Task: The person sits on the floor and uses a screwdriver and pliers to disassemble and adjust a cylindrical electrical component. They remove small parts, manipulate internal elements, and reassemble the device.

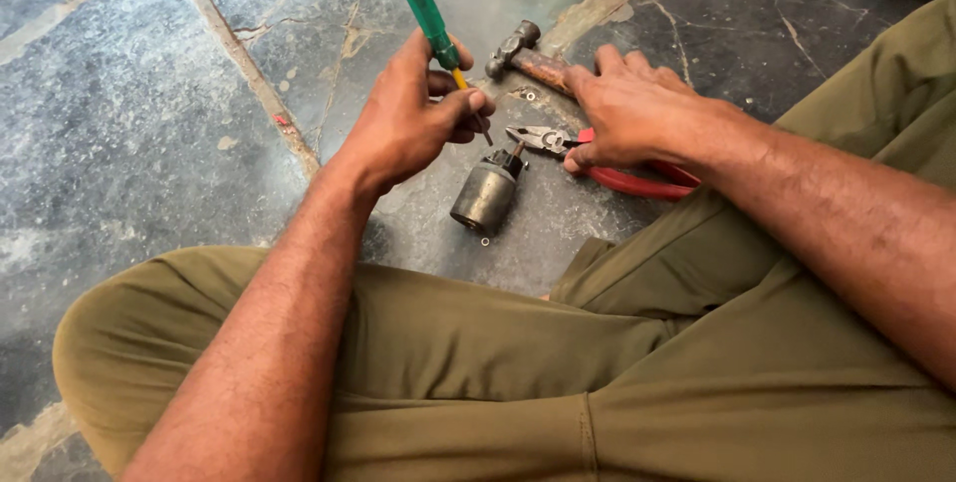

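Nearest the camera: the person sits cross-legged on the floor, both knees covered by olive-green cloth trousers (478,362). The two bare forearms extend forward over the legs, the left one rising from the lower left, the right one entering from the right edge.

Left hand (408,119): wrist bent slightly, back of the hand toward the camera, fingers curled closed around a screwdriver with a translucent green plastic handle and a yellow collar (428,14). The handle stands up and tilts away to the upper left; the thin metal shaft comes out below the fingers and points down to the right, its tip just above the terminal end of the cylinder.

Between the hands, on the floor: a short dull-grey metal cylinder with a dark terminal block at its far end (485,195), lying on its side, tilted. A small metal washer (485,241) lies just beside its near end.

Right hand (627,109): palm down, fingers spread and bent, resting on a pair of pliers with red plastic-coated handles (637,181). The thumb touches the handle near the pivot; whether the hand actually grips it cannot be told. The steel jaws point left, toward the cylinder, slightly apart.

Farther off: a steel-headed hammer with a rusty brown handle (518,49) lies beyond the right hand's fingertips.

All sits on a cracked grey stone floor (149,123) with pale joints.
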